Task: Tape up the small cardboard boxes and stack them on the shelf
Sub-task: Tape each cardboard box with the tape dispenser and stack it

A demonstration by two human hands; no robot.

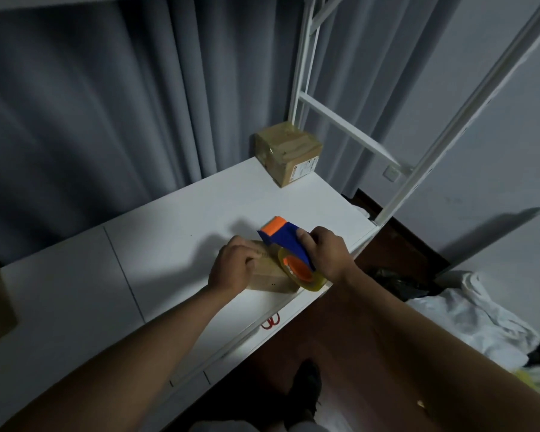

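Two bare forearms reach over the white shelf [175,219]. The left hand [231,266] presses on a small cardboard box [267,280] near the shelf's front edge, fingers curled over its top. The right hand [328,254] grasps a blue-orange tape dispenser [286,241] resting on that box. Another taped box [289,154] stands at the far corner.

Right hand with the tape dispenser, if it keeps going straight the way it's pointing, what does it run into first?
Probably nothing soon. The right hand aims the tape dispenser up-left over the small box; beyond lies bare shelf, then curtain. The taped box sits off to the right of that line, though depth is unclear.
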